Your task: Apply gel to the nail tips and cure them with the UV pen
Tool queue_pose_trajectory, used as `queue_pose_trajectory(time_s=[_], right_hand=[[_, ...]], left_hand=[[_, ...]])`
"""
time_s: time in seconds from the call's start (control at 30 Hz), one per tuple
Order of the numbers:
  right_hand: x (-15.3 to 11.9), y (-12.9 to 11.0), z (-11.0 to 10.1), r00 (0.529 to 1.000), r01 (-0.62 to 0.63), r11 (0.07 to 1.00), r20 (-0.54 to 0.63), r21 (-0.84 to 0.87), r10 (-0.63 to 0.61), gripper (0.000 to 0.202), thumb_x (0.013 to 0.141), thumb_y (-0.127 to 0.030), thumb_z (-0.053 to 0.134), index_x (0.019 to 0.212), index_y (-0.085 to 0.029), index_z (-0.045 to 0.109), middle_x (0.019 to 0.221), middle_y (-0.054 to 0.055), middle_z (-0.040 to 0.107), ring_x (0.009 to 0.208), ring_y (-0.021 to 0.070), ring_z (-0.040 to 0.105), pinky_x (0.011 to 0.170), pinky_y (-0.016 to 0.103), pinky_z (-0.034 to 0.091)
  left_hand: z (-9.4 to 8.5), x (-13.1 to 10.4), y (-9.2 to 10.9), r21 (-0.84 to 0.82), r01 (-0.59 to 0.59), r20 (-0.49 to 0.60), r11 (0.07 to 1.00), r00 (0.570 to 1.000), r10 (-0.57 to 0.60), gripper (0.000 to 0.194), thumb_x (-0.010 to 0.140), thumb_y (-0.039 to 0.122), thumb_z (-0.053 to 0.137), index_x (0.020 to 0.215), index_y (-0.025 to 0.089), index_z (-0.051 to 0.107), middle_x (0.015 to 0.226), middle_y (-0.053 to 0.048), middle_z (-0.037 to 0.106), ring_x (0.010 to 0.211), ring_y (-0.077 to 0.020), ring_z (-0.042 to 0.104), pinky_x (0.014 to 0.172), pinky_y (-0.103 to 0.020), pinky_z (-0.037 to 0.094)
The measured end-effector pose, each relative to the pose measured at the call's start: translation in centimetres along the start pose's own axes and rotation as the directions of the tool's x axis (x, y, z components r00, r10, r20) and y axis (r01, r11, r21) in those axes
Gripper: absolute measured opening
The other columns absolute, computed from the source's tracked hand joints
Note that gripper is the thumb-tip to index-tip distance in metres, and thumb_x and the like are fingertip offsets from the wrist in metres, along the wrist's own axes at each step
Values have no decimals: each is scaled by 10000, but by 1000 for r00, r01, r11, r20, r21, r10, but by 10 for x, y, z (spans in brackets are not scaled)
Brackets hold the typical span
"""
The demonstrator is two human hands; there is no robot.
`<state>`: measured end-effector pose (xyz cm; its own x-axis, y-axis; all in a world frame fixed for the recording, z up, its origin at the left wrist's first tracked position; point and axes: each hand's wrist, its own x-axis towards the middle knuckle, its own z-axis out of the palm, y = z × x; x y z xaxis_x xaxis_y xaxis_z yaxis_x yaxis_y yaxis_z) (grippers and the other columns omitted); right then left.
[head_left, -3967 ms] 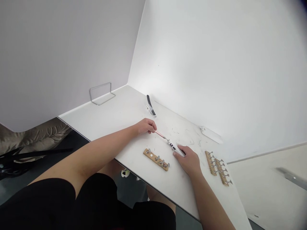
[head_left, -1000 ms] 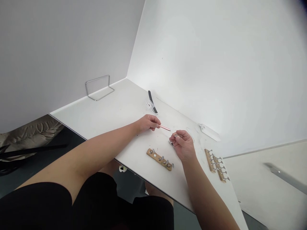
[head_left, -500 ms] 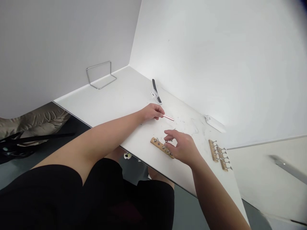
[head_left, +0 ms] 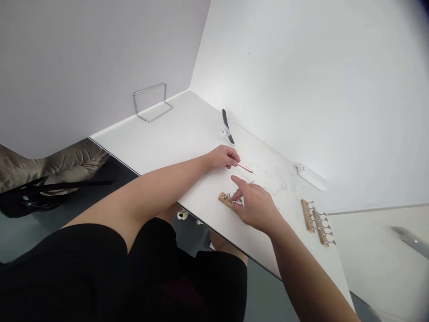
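Observation:
My left hand [head_left: 224, 157] is closed around a slim pink pen-like stick [head_left: 244, 167], whose dark tip points right, above the white table. Lower down, my right hand [head_left: 256, 203] pinches a small silver metal piece [head_left: 237, 201] between thumb and fingers, with the index finger stretched out. That piece is at a short wooden strip [head_left: 222, 198] near the table's front edge. Round metal fittings show on the strip's left end; my right hand hides the rest. Whether the piece sits in the strip, I cannot tell.
Two wooden strips [head_left: 306, 215] with several metal pegs stand at the table's right side. Along the back wall are a white socket unit [head_left: 310, 175] and a black-and-white object [head_left: 228, 127]. A wire stand [head_left: 154, 103] is at the left wall. Dark marks lie mid-table.
My right hand has come down closer to the wooden strip, covering more of it, with the metal piece pinched. My left hand keeps its hold on the pink stick. The view has shifted slightly.

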<state>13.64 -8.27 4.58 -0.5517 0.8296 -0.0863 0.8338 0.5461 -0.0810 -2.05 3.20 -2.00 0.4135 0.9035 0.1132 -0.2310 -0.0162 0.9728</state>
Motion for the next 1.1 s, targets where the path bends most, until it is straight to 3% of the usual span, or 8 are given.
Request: queue_pose_trajectory(time_s=[0.33, 0.73, 1.1], right_hand=[[5, -5, 3, 1000, 18, 995, -1, -99, -18, 489, 697, -171, 544, 1172, -241, 455, 734, 0, 685, 739, 225, 595, 605, 305, 360], [7, -2, 7, 999, 47, 978, 11, -204, -45, 480, 724, -210, 530, 1195, -239, 446, 706, 16, 669, 688, 227, 586, 554, 297, 328], [3, -6, 5, 999, 20, 987, 45, -159, -13, 414, 765, -250, 536, 1174, -214, 486, 729, 71, 653, 687, 221, 578, 568, 285, 341]], left_hand=[[1, -4, 7, 23, 19, 11, 1000, 1000, -20, 100, 612, 56, 611, 700, 104, 608, 586, 20, 547, 504, -57, 495, 535, -227, 417], [0, -1, 2, 59, -7, 27, 998, 1000, 6, 101, 625, 55, 594, 709, 111, 603, 636, 13, 540, 520, -52, 487, 550, -239, 426], [-1, 0, 0, 79, -19, 44, 997, 999, 15, 102, 624, 61, 588, 714, 106, 602, 637, 12, 538, 523, -56, 493, 553, -247, 432]])
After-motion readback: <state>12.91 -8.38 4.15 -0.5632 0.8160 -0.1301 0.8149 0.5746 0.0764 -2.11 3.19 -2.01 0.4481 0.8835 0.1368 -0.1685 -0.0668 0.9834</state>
